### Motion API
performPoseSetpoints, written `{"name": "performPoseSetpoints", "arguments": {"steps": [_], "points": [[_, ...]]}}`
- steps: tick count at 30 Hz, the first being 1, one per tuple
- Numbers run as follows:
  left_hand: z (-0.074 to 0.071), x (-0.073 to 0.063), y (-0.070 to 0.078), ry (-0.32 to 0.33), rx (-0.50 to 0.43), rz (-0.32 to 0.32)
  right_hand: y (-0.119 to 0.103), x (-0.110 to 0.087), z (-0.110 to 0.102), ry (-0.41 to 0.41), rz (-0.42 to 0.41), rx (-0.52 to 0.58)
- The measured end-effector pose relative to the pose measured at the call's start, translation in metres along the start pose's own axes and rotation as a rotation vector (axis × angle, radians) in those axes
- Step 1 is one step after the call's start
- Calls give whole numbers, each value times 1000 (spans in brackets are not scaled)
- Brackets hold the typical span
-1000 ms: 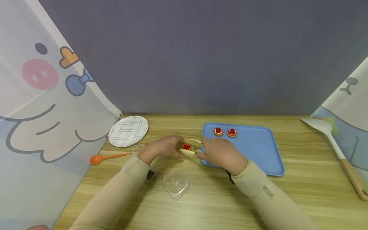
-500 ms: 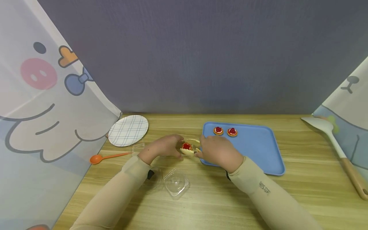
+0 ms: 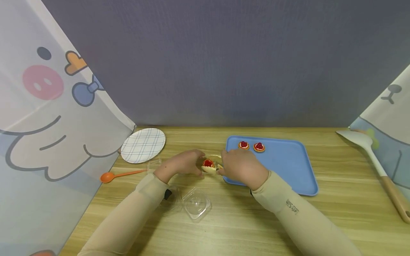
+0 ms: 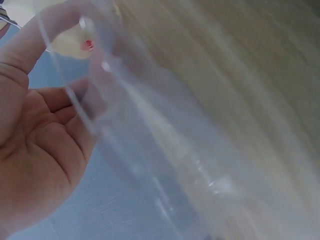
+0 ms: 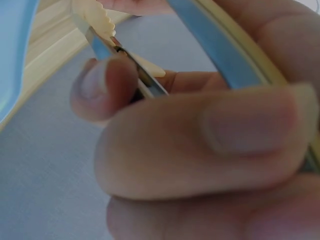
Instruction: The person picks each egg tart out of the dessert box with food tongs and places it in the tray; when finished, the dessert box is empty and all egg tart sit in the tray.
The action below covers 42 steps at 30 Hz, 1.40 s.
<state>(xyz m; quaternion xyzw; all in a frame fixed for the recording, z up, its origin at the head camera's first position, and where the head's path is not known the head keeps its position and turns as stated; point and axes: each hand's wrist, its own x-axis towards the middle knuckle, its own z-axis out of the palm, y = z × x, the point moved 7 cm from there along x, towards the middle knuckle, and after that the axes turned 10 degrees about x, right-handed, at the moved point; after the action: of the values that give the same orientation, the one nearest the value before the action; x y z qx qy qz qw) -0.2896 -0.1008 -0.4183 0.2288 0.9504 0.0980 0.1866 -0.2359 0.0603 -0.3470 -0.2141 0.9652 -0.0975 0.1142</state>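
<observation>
My right hand point(image 3: 243, 165) holds a pair of metal tongs with pale, scalloped tips. The arms of the tongs point(image 5: 230, 40) stand spread apart in the right wrist view, and one scalloped tip point(image 5: 97, 20) shows at the top. Between the tips lies a small red-topped tart point(image 3: 208, 163). Just left of it is my left hand point(image 3: 187, 163), its fingers and thumb curved round a clear plastic clamshell box point(image 4: 150, 135). How the tart rests in the box is hard to make out through the plastic.
Two berry tarts point(image 3: 259, 147) sit on a blue tray point(image 3: 282, 163). Another clear clamshell box point(image 3: 196, 203) lies nearer. A checked plate point(image 3: 143, 145) and an orange spoon point(image 3: 107, 177) are at left. At far right is a long white spoon with a wooden handle point(image 3: 394, 199).
My right hand has shifted slightly left and turned a little, with the tongs in it. The tart and my left hand have stayed almost where they were.
</observation>
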Motion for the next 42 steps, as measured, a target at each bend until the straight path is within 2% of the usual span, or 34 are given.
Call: {"name": "performPoseSetpoints", "arguments": {"steps": [6,13,22,31,42], "points": [[-1,-1,2,-5,1,3,2,3,-1,-50,23,-11],[0,0,2,-4,1,-2,2,7,0,-60,33,-3],[0,2,1,13,17,18,-1,11,2,-40,-5,3],[0,3,1,13,8,26,-2,9,2,-42,-9,-5],[-1,2,2,8,4,22,-2,7,5,9,-43,0]]}}
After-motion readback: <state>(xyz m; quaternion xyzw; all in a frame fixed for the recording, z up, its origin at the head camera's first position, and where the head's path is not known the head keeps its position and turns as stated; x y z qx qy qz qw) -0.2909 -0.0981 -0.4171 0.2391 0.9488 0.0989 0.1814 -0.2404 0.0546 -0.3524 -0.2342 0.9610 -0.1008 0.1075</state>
